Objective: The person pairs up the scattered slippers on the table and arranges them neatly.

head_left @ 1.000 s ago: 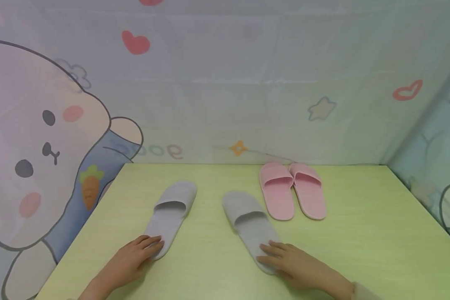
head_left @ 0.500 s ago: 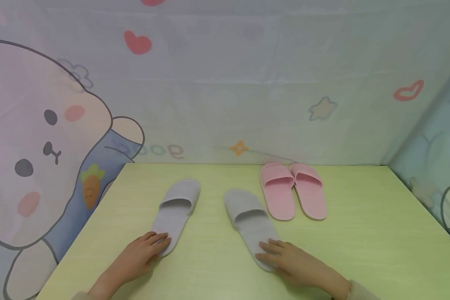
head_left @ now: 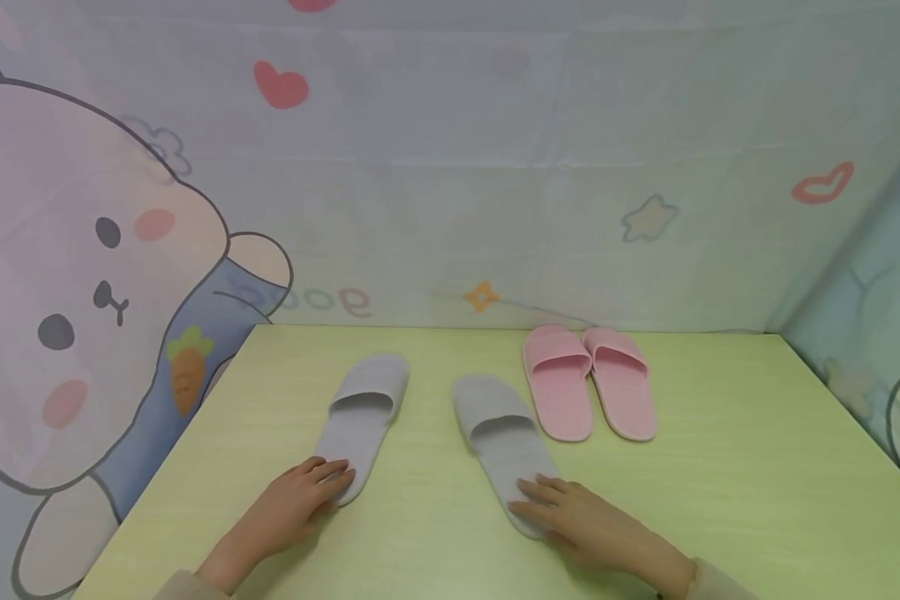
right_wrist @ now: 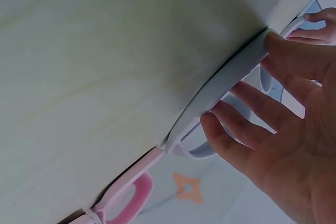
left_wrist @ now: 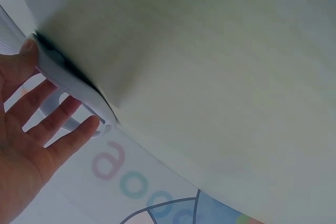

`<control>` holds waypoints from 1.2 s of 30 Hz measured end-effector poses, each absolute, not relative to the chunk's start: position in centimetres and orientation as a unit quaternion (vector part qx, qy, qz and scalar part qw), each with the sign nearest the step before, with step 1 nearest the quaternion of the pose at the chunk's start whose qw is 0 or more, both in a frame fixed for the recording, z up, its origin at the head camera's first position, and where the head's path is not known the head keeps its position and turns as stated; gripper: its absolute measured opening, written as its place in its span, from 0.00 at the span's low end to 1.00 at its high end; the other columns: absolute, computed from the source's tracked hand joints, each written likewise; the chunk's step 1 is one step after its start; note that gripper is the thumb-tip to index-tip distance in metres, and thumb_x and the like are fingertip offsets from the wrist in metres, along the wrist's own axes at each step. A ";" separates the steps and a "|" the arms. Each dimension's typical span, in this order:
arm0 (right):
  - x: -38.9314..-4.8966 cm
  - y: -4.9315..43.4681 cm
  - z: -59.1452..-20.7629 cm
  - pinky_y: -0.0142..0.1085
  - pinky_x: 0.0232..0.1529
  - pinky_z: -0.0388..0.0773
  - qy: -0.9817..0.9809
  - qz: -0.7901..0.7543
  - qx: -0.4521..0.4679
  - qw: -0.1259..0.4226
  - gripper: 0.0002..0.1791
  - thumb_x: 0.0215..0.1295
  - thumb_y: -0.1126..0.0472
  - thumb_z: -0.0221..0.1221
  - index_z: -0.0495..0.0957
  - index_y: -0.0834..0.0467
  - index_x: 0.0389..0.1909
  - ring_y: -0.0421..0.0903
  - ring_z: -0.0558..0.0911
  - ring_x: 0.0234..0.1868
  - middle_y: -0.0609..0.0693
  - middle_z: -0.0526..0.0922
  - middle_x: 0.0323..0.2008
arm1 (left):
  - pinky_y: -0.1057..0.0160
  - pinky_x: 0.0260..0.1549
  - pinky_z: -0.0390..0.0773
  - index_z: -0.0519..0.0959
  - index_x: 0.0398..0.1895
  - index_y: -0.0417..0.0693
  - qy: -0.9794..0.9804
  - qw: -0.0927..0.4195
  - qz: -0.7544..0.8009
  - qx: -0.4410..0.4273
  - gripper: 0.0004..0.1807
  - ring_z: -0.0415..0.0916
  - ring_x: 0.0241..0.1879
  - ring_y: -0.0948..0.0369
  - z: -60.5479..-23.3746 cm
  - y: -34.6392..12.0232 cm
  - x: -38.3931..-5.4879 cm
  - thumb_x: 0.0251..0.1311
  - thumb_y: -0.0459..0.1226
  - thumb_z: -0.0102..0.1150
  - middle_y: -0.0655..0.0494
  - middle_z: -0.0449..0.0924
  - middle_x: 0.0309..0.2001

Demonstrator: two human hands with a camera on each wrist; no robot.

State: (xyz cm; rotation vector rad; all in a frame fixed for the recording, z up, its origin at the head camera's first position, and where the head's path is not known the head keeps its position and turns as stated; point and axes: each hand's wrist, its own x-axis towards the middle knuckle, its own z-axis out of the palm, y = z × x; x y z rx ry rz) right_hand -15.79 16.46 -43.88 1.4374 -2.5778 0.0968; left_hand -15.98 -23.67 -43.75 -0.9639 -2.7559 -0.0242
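Note:
A light grey slipper (head_left: 368, 394) lies on the table at left of centre, toe away from me and angled to the right. My left hand (head_left: 288, 508) rests spread fingers on its heel. In the left wrist view the thumb touches the heel edge and the fingers extend over the sole. A second grey slipper (head_left: 504, 425) lies to the right, toe angled left. My right hand (head_left: 588, 521) touches that heel the same way, fingers fairly straight in the right wrist view and thumb at the heel end. Both slippers lie sole down, apart from each other.
Two pink slippers (head_left: 562, 400) stand side by side near the back edge, close to the right grey slipper. The pale yellow-green table (head_left: 720, 467) ends at a patterned cloth backdrop (head_left: 457, 167), with a cartoon animal on the left.
The left grey slipper has slid rightward and away from me under my left hand. The right grey slipper has shifted slightly away too. The head view has turned a little; the pink pair stays put.

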 end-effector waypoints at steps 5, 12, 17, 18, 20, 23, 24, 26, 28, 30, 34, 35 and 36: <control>-15.9 16.1 -43.8 0.46 0.47 0.73 -0.877 0.036 0.472 0.083 0.26 0.53 0.62 0.58 0.69 0.50 0.56 0.56 0.74 0.54 0.55 0.73 0.55 | 0.55 0.42 0.74 0.75 0.50 0.47 -0.937 0.113 -0.005 -0.329 0.22 0.73 0.47 0.53 -43.8 -23.2 -16.3 0.48 0.35 0.61 0.51 0.76 0.51; -16.2 15.7 -43.6 0.46 0.49 0.72 -0.884 0.033 0.460 0.071 0.26 0.52 0.62 0.59 0.69 0.51 0.56 0.56 0.73 0.54 0.55 0.73 0.56 | 0.55 0.42 0.74 0.76 0.50 0.47 -0.936 0.117 -0.001 -0.331 0.22 0.73 0.47 0.53 -43.9 -22.8 -16.7 0.48 0.35 0.62 0.51 0.76 0.51; -16.3 15.5 -43.6 0.47 0.49 0.72 -0.890 0.041 0.451 0.056 0.25 0.54 0.63 0.57 0.69 0.51 0.56 0.57 0.72 0.55 0.56 0.72 0.57 | 0.55 0.41 0.75 0.75 0.50 0.47 -0.937 0.107 0.000 -0.333 0.21 0.73 0.47 0.53 -43.7 -22.6 -16.9 0.49 0.36 0.61 0.51 0.76 0.51; -16.3 15.5 -43.6 0.47 0.49 0.72 -0.890 0.044 0.450 0.054 0.25 0.54 0.63 0.57 0.69 0.51 0.56 0.57 0.72 0.56 0.56 0.72 0.57 | 0.55 0.40 0.75 0.75 0.50 0.47 -0.937 0.105 0.001 -0.333 0.21 0.73 0.47 0.53 -43.7 -22.5 -16.9 0.49 0.36 0.61 0.51 0.76 0.51; -16.4 15.4 -43.6 0.47 0.49 0.72 -0.891 0.045 0.448 0.052 0.25 0.54 0.63 0.57 0.69 0.51 0.56 0.57 0.72 0.56 0.56 0.72 0.57 | 0.54 0.39 0.75 0.75 0.50 0.47 -0.939 0.097 0.002 -0.331 0.21 0.73 0.47 0.53 -43.5 -22.3 -17.0 0.50 0.37 0.60 0.51 0.76 0.51; -16.5 15.3 -43.5 0.47 0.50 0.72 -0.892 0.044 0.448 0.052 0.26 0.53 0.63 0.58 0.69 0.52 0.56 0.57 0.72 0.56 0.56 0.72 0.57 | 0.54 0.38 0.75 0.75 0.51 0.47 -0.940 0.090 0.006 -0.330 0.21 0.73 0.46 0.53 -43.1 -22.1 -17.1 0.50 0.37 0.60 0.51 0.76 0.51; -16.5 15.3 -43.5 0.47 0.50 0.72 -0.891 0.044 0.449 0.052 0.26 0.53 0.63 0.58 0.69 0.52 0.56 0.57 0.72 0.55 0.57 0.72 0.56 | 0.54 0.39 0.75 0.75 0.51 0.47 -0.940 0.087 0.006 -0.329 0.21 0.73 0.47 0.53 -43.0 -22.0 -17.1 0.50 0.37 0.60 0.50 0.76 0.51; -16.5 15.2 -43.4 0.47 0.50 0.72 -0.892 0.043 0.448 0.051 0.25 0.54 0.64 0.57 0.69 0.52 0.56 0.57 0.72 0.55 0.57 0.72 0.56 | 0.53 0.39 0.75 0.75 0.51 0.47 -0.941 0.084 0.007 -0.329 0.21 0.73 0.46 0.53 -42.9 -21.8 -17.2 0.50 0.37 0.60 0.50 0.76 0.51; -16.6 15.2 -43.3 0.48 0.50 0.72 -0.892 0.043 0.447 0.048 0.25 0.54 0.64 0.57 0.69 0.52 0.56 0.57 0.72 0.55 0.57 0.72 0.56 | 0.53 0.39 0.75 0.75 0.50 0.47 -0.940 0.084 0.009 -0.330 0.22 0.73 0.46 0.53 -42.7 -21.7 -17.2 0.49 0.37 0.61 0.50 0.76 0.51; -16.6 15.1 -43.3 0.48 0.49 0.72 -0.892 0.044 0.448 0.047 0.25 0.54 0.64 0.57 0.69 0.52 0.56 0.58 0.72 0.55 0.57 0.72 0.56 | 0.54 0.39 0.75 0.75 0.50 0.47 -0.940 0.084 0.010 -0.330 0.22 0.73 0.46 0.54 -42.7 -21.6 -17.3 0.48 0.37 0.61 0.50 0.77 0.50; -16.7 15.1 -43.3 0.47 0.48 0.73 -0.890 0.043 0.452 0.051 0.25 0.54 0.64 0.57 0.69 0.52 0.56 0.58 0.73 0.54 0.57 0.73 0.56 | 0.54 0.38 0.75 0.76 0.49 0.47 -0.938 0.092 0.013 -0.334 0.22 0.74 0.45 0.54 -42.6 -21.5 -17.4 0.47 0.37 0.62 0.50 0.77 0.49; -16.7 15.1 -43.3 0.47 0.48 0.73 -0.888 0.042 0.454 0.054 0.25 0.53 0.64 0.58 0.70 0.53 0.55 0.58 0.73 0.54 0.57 0.73 0.56 | 0.54 0.37 0.75 0.76 0.49 0.47 -0.938 0.093 0.013 -0.335 0.22 0.74 0.45 0.54 -42.7 -21.5 -17.4 0.47 0.37 0.62 0.51 0.77 0.49; -16.8 15.0 -43.3 0.47 0.48 0.73 -0.888 0.041 0.455 0.055 0.25 0.53 0.64 0.58 0.70 0.53 0.55 0.58 0.73 0.54 0.57 0.73 0.55 | 0.54 0.37 0.75 0.76 0.49 0.47 -0.938 0.093 0.014 -0.335 0.22 0.74 0.45 0.54 -42.7 -21.4 -17.4 0.46 0.38 0.63 0.51 0.77 0.49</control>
